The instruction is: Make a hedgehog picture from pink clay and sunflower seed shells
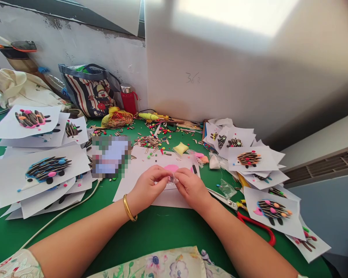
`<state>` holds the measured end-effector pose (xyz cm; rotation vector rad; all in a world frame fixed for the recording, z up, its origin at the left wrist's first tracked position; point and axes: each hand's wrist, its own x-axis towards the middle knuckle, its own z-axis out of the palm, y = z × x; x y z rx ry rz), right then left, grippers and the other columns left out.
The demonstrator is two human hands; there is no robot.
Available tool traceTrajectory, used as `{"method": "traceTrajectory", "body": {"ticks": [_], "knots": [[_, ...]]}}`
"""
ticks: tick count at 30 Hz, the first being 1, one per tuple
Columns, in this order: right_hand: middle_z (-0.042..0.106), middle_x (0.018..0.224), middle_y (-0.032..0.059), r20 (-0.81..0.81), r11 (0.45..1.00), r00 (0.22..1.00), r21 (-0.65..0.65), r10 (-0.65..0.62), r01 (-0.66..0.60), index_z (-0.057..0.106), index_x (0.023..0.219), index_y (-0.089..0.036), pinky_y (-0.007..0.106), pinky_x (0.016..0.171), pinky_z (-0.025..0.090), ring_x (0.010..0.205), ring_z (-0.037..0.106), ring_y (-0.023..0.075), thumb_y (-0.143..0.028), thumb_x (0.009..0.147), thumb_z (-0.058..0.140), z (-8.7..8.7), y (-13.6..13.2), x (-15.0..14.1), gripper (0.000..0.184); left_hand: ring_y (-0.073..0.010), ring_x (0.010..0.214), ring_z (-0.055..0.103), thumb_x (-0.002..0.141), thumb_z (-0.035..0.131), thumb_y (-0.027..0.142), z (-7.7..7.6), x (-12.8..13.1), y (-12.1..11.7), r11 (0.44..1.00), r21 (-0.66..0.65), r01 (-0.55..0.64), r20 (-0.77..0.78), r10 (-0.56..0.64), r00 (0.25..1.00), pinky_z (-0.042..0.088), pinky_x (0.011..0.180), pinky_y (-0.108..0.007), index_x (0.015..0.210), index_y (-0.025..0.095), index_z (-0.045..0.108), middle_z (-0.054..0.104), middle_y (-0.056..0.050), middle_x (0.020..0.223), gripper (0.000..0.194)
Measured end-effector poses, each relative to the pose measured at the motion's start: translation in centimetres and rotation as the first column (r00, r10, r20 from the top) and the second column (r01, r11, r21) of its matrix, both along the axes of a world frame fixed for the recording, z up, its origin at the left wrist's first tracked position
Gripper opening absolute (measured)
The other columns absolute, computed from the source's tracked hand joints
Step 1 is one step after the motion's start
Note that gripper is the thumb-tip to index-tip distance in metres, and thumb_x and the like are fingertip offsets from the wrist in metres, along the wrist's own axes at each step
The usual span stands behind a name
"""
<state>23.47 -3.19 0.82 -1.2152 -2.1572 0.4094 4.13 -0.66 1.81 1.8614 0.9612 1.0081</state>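
Observation:
My left hand [150, 185] and my right hand [194, 189] meet over a white sheet of paper [126, 185]. Both are closed, fingertips pinching a small bit of clear plastic wrapping [172, 177] between them. What is inside it, if anything, I cannot make out. Just behind the fingers, a flat pink patch of clay [171, 168] shows on the sheet. A black marker [195, 170] lies by my right hand. Beyond it are a yellow clay packet [180, 148], a white clay packet [214, 161] and an opened clear wrapper [227, 189].
Red-handled scissors [256, 226] lie beside my right forearm. Paper stacks with seed hedgehogs stand left [49, 172] and right [274, 212]. A blurred phone [111, 156] with a white cable [66, 208] lies left. Behind are loose seeds [149, 141], a striped bag [89, 92] and a red bottle [128, 101].

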Motion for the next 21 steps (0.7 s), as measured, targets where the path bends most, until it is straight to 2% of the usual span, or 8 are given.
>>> {"method": "traceTrajectory", "body": {"ticks": [3,6,11,14,18,21], "knots": [[0.059,0.112,0.0113,-0.020,1.000,1.000,0.002,-0.019,0.019,0.057,0.126,-0.021,0.038,0.087,0.053,0.101,0.059,0.0230,-0.035,0.093,0.055,-0.09,0.03,0.03,0.036,-0.0159,0.082,0.063,0.085,0.063,0.026,0.02,-0.14,0.31,0.998,-0.050,-0.033,0.035,0.035,0.999,0.052,0.075,-0.029,0.088,0.018,0.070,0.066,-0.004,0.088,0.012],[0.054,0.120,0.0131,-0.050,0.999,0.998,0.015,-0.040,0.041,0.049,0.137,-0.022,0.041,0.093,0.051,0.110,0.055,0.0249,-0.038,0.093,0.056,-0.11,0.06,0.13,0.047,-0.0148,0.081,0.063,0.084,0.063,0.023,-0.03,-0.26,0.57,0.997,-0.063,-0.043,0.058,0.047,0.997,0.053,0.073,-0.028,0.088,0.018,0.070,0.065,-0.004,0.089,0.010],[0.053,0.119,0.0117,-0.200,0.998,0.979,-0.053,-0.041,0.031,0.050,0.135,-0.023,0.042,0.097,0.049,0.111,0.055,0.0237,-0.041,0.096,0.050,-0.12,-0.03,0.46,0.043,-0.0134,0.083,0.062,0.083,0.056,0.013,-0.06,-0.35,0.63,0.999,0.032,-0.027,0.051,0.025,0.998,0.053,0.074,-0.026,0.099,0.022,0.073,0.063,-0.004,0.094,0.024],[0.054,0.120,0.0101,-0.357,0.983,0.933,-0.182,-0.042,-0.026,0.052,0.132,-0.026,0.039,0.086,0.055,0.098,0.063,0.0207,-0.047,0.097,0.044,-0.20,-0.12,0.57,0.041,-0.0146,0.094,0.063,0.083,0.052,0.009,-0.04,-0.36,0.51,0.991,0.124,0.045,0.047,-0.051,0.998,0.054,0.082,-0.027,0.102,0.024,0.073,0.064,-0.004,0.101,0.032],[0.059,0.122,0.0070,-0.508,0.900,0.856,-0.411,-0.093,-0.146,0.054,0.128,-0.027,0.032,0.072,0.057,0.070,0.068,0.0118,-0.045,0.097,0.047,-0.08,-0.09,0.35,0.037,-0.0155,0.104,0.062,0.085,0.049,0.005,-0.05,-0.29,0.33,0.973,0.184,0.141,0.013,-0.145,0.989,0.052,0.091,-0.030,0.109,0.027,0.071,0.064,-0.005,0.110,0.040],[0.061,0.121,0.0066,-0.550,0.897,0.825,-0.421,-0.131,-0.138,0.060,0.121,-0.025,0.031,0.071,0.057,0.070,0.067,0.0109,-0.040,0.091,0.058,0.13,-0.01,0.03,0.034,-0.0153,0.101,0.062,0.085,0.050,0.005,-0.20,-0.18,0.24,0.972,0.203,0.118,-0.004,-0.120,0.993,0.054,0.087,-0.029,0.107,0.027,0.072,0.063,-0.005,0.106,0.038]]}}
